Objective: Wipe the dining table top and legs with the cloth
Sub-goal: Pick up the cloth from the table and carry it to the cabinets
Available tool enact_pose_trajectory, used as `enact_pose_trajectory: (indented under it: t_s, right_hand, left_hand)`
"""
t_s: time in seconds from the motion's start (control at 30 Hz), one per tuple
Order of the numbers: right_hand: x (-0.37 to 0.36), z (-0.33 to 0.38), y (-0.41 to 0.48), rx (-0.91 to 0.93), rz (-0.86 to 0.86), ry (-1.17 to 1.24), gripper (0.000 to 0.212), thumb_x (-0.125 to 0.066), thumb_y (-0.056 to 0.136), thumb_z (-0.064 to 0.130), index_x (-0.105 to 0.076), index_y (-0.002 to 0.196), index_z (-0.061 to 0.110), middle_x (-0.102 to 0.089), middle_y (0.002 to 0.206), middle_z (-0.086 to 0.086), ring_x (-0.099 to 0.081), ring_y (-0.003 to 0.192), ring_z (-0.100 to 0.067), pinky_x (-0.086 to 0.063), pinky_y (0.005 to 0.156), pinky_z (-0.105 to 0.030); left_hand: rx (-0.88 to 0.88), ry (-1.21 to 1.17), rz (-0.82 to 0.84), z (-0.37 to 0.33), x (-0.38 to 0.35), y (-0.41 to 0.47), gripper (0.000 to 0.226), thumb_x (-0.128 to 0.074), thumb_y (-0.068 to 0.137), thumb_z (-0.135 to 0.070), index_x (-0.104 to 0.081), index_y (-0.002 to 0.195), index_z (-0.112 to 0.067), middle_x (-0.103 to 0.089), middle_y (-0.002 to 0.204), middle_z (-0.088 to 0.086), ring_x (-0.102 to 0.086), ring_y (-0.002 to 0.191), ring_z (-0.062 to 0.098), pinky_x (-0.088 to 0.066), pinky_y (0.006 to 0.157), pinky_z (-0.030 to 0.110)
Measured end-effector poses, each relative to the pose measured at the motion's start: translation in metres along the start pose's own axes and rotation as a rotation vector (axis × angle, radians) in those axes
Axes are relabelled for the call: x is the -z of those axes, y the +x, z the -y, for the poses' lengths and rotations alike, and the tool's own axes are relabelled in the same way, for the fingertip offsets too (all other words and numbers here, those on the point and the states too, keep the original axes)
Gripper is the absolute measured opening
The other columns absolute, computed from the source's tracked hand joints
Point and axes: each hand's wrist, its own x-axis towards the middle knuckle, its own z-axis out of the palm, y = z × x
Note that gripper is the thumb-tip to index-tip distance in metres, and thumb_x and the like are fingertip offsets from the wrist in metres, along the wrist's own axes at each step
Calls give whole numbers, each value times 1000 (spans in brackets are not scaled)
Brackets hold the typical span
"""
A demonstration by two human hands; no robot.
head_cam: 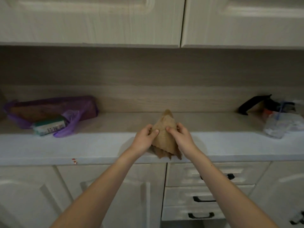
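A tan cloth [164,137] is bunched into a cone shape above the front edge of a pale countertop [65,145]. My left hand [144,139] grips its left side, thumb on the front of the fabric. My right hand [181,137] grips its right side in the same way. The cloth's lower folds hang between my wrists, over the counter's edge. No dining table is in view.
A purple plastic bag [51,111] with a green box [49,126] lies on the counter's left. At the right sit a clear bag [283,124] and a black object [253,103]. Cabinet doors hang above; drawers with black handles [204,199] are below right.
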Motion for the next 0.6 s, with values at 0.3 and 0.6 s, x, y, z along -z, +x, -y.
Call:
enact_pose_trajectory:
  t_s: [0.3,0.6]
  right_hand:
    - [10,5,-4,20,-119,-429,39,-76,78,42,-48,69,16,-59,69,0,-56,64,-15,-42,57,-33]
    - [18,-7,-3,-178,-26,-352,11,-67,86,25,-61,88,16,-63,69,-8,-61,57,-22,-54,49,-32]
  left_hand:
    - [-85,29,79,9,24,25,16,-64,89,-26,-71,92,-12,-71,87,2,-64,83,13,-48,75,32]
    - [-39,245,89,36,20,36,22,-59,89,-24,-69,97,-6,-71,97,9,-63,96,25,-46,82,36]
